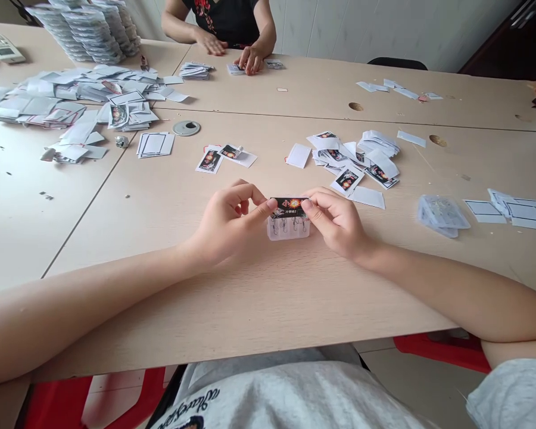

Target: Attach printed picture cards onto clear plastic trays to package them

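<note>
At the bottom edge a grey printed T-shirt [290, 396] shows, with a red plastic seat [442, 351] under the table's near side. Both forearms reach over the pale wood-grain table [250, 298], and the left hand [226, 223] and right hand [337, 223] meet at its middle. Each pinches one end of a narrow black printed card [289, 207] between thumb and forefinger, a tight, narrow hold, with the card lying along the top of a small clear plastic blister [288, 229] on the tabletop. The blister looks barely steadied, so a sideways nudge could likely skid it, while uneven finger pressure could crease or bow the thin card. The fingertips cover the card's ends, so how it sits against the blister cannot be told, and the small metal pieces inside are too blurred to name. Beyond lie a loose heap of white and printed cards [352, 161], a round metal disc [186, 128], and stacks of clear blisters [87, 33] at the far left. A co-worker's hands [226, 50] rest among small card piles on the far table, the person cut off by the top of the frame.
</note>
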A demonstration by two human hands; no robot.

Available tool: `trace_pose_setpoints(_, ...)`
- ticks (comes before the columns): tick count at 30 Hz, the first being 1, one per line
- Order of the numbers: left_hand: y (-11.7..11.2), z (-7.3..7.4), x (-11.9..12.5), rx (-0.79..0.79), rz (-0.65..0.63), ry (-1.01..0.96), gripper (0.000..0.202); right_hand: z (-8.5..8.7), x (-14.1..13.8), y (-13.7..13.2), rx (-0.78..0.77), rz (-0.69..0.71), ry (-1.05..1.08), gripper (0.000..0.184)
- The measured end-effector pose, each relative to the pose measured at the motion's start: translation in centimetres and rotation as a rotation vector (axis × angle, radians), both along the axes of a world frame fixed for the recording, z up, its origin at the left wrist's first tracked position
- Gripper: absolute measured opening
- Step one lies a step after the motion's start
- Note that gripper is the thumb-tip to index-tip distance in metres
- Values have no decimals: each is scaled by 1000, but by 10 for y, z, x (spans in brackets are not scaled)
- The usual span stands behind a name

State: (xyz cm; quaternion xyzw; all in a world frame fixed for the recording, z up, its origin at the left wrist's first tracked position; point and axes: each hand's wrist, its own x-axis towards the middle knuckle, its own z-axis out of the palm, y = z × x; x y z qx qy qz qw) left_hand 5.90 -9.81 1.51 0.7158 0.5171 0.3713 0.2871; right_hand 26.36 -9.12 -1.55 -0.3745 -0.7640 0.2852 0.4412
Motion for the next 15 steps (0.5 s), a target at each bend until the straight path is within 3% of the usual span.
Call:
trace_pose_setpoints(6, -5, 3, 3, -91, -38, -41, 29, 2, 0, -2, 6, -10, 7, 36)
trace_pose_setpoints(11, -6, 0, 6, -180, -52, -72, 32, -1, 1, -2, -21, -10, 13, 33)
trace_pose_setpoints(15, -4, -3, 5, -165, -39, -49, 32, -3, 0, -2, -37, -16, 22, 32)
